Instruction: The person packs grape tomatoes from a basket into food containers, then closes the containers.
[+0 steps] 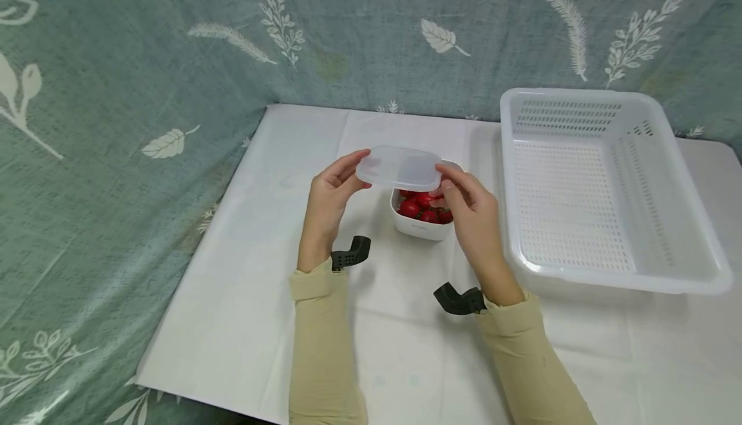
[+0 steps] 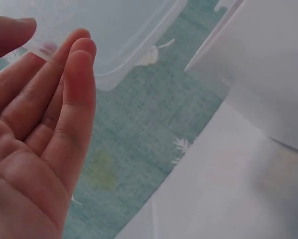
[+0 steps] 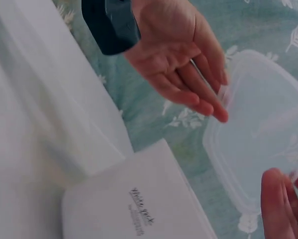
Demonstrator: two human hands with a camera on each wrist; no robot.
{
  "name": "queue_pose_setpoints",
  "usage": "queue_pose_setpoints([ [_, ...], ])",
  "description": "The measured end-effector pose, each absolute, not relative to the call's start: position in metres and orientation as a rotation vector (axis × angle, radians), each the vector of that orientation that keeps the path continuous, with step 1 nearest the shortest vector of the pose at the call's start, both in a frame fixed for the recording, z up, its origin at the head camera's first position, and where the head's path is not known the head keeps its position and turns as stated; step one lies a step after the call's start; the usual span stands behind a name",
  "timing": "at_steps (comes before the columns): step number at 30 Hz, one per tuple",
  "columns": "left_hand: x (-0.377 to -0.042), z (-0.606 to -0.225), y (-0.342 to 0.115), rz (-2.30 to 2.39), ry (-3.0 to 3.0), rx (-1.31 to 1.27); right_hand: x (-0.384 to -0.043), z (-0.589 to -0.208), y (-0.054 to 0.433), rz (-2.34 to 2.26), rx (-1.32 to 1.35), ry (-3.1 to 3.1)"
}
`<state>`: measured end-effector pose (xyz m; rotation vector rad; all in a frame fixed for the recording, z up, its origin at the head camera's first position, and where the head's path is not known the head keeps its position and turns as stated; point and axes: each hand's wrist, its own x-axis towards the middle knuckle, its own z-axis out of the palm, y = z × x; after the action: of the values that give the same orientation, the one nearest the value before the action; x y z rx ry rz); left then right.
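A translucent plastic lid [image 1: 400, 169] is held up by both hands above a white food container [image 1: 422, 228]. The container stands on the white cloth, and red cherry tomatoes [image 1: 409, 208] show inside it. My left hand [image 1: 330, 201] pinches the lid's left edge between thumb and fingers. At the lid's right end, my right hand [image 1: 476, 217] pinches the edge. From the left wrist, the lid [image 2: 121, 37] appears beyond the fingertips. Dark printed lettering marks the container's side [image 3: 173, 199] in the right wrist view. Part of the container's opening is hidden under the lid.
To the right of the hands is a large white slotted plastic basket [image 1: 570, 275]. A white cloth [image 1: 232, 296] covers the table. Green leaf-patterned fabric [image 1: 359, 38] hangs behind the table and along its left side.
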<state>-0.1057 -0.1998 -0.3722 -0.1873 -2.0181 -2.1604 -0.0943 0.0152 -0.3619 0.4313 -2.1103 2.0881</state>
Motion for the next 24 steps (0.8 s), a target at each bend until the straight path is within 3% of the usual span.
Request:
queue_pose_setpoints([
  [13, -0.116, -0.381, -0.184, -2.098, -2.220, -0.094, -0.102, -0.398, 0.027, 2.251, 0.135, -2.092],
  [24, -0.134, -0.413, -0.169, -1.744, -2.519, -0.005, -0.104, -0.405, 0.030, 1.672, 0.095, -2.454],
])
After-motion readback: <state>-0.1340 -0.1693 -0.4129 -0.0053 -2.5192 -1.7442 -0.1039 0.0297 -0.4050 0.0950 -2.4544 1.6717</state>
